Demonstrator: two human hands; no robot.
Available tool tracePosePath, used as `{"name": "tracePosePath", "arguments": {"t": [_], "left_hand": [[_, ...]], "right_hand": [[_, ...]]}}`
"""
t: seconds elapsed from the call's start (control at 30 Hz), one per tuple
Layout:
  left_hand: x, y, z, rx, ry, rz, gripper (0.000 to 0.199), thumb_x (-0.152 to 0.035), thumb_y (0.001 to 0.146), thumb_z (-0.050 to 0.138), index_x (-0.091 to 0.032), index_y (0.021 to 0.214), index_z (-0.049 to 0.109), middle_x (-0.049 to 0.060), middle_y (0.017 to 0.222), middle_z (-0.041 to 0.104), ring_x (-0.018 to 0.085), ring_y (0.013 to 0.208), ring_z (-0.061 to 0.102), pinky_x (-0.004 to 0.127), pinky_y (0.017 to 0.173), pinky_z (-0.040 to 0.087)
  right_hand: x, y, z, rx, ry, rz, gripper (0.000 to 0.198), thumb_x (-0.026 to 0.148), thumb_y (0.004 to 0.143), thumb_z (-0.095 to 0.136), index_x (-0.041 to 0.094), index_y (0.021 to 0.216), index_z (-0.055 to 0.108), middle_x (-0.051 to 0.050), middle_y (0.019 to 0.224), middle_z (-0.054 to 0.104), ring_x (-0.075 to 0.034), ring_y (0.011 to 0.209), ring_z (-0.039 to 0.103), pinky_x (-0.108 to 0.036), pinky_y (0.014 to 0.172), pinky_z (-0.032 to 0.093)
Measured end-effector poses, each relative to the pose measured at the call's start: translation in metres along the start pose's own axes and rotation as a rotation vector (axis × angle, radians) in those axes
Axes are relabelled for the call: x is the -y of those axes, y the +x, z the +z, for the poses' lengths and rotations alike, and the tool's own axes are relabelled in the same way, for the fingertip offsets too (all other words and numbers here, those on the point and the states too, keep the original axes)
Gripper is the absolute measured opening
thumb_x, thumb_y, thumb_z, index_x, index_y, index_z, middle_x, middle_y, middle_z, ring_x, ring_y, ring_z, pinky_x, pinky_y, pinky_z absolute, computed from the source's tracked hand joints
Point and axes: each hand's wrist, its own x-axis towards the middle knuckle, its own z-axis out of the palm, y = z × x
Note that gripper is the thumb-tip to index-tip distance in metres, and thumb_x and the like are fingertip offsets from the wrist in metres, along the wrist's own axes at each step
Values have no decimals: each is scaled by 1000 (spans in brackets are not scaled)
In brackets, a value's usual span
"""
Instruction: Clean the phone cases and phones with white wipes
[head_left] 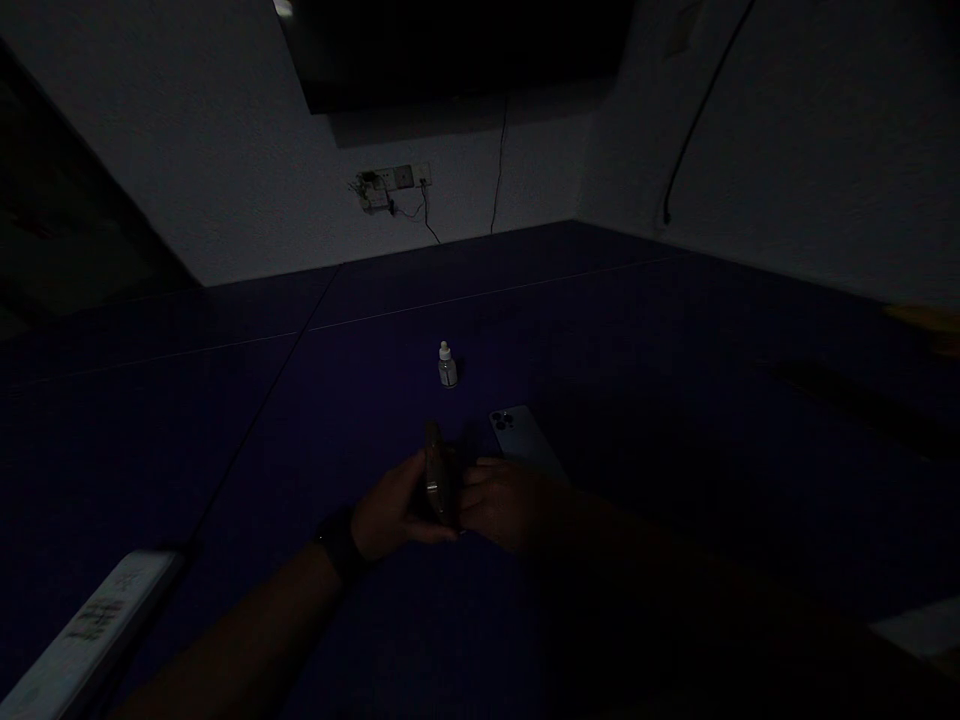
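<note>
In the dim head view, my left hand (pixel 390 508) grips a dark phone (pixel 436 475), tilted up on edge with its narrow side towards me. A dark watch band circles that wrist. Against the phone's right side, my right hand (pixel 499 500) has its fingers bent and drawn together; whatever is in them is hidden. Partly behind the right hand, a second, pale phone (pixel 529 437) lies on the blue-purple table (pixel 360 390) with its camera lenses up. Beyond both hands stands a small dropper bottle (pixel 448 368) with a white cap.
A white power strip (pixel 94 630) lies at the lower left, its cable running back across the table. On the far wall are sockets with plugs (pixel 394 180) beneath a dark screen (pixel 465 50). A dark flat object (pixel 855 405) lies at right.
</note>
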Motion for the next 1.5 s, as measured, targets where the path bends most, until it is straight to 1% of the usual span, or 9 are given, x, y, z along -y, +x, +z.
{"name": "tracePosePath", "arguments": {"t": [0.1, 0.23, 0.3, 0.53, 0.63, 0.87, 1.1, 1.3, 1.5], "left_hand": [[-1, 0, 0, -6, -1, 3, 95, -59, 63, 88, -24, 141, 47, 13, 140, 59, 35, 123, 60, 49, 109, 45], [1, 0, 0, 2, 1, 3, 96, -59, 64, 88, -24, 142, 46, 12, 138, 61, 34, 122, 61, 50, 108, 46], [2, 0, 1, -1, 1, 6, 99, -60, 64, 87, -23, 144, 44, 12, 134, 63, 34, 122, 61, 49, 107, 47], [1, 0, 0, -7, 29, 17, 95, -63, 65, 86, -23, 142, 46, 12, 129, 65, 34, 119, 62, 48, 107, 47], [0, 0, -1, -7, 38, 23, 96, -66, 64, 84, -23, 141, 46, 11, 129, 65, 34, 119, 62, 48, 106, 47], [2, 0, -1, 17, 47, 51, 93, -66, 65, 84, -23, 139, 48, 11, 127, 65, 33, 117, 63, 47, 102, 49], [2, 1, 0, 9, 76, 49, 97, -66, 65, 84, -23, 142, 45, 11, 127, 66, 33, 116, 63, 46, 103, 48], [-2, 0, -1, 16, 67, 54, 95, -69, 66, 81, -25, 142, 45, 10, 129, 64, 32, 117, 63, 47, 103, 47], [-1, -1, 0, 8, 74, 28, 97, -71, 66, 80, -23, 142, 45, 11, 129, 65, 33, 118, 62, 47, 105, 46]], "right_hand": [[-3, -2, 0, -25, 12, -12, 10, 20, 96, 61, 23, 92, 70, 1, 97, 73, -18, 87, 55, -33, 73, 33], [-13, -3, -2, -121, -62, 55, 14, 20, 98, 58, 21, 89, 68, -1, 90, 72, -19, 82, 53, -34, 70, 32], [-17, -1, -3, -134, -99, 74, 15, 18, 99, 56, 20, 90, 68, -2, 91, 72, -19, 81, 52, -34, 69, 31], [-13, 6, -2, -12, -125, 109, 16, 19, 97, 60, 21, 84, 69, -2, 92, 73, -19, 85, 55, -35, 71, 34], [-12, 5, -1, 17, -96, 84, 14, 20, 96, 60, 21, 87, 70, -2, 96, 73, -19, 89, 56, -36, 75, 37], [-16, 0, 5, -21, -36, 10, 11, 21, 96, 61, 23, 93, 71, 0, 103, 74, -19, 97, 58, -35, 77, 37], [-16, 4, 4, -35, -116, 84, 21, 21, 99, 56, 22, 83, 70, -3, 88, 73, -20, 86, 57, -35, 72, 35], [-11, 1, 6, -22, -31, 21, 11, 21, 96, 61, 24, 92, 71, 1, 99, 75, -20, 95, 58, -35, 77, 36], [-14, 3, 2, -33, -106, 105, 19, 21, 99, 55, 22, 87, 69, -3, 91, 73, -19, 87, 56, -35, 72, 34]]}}
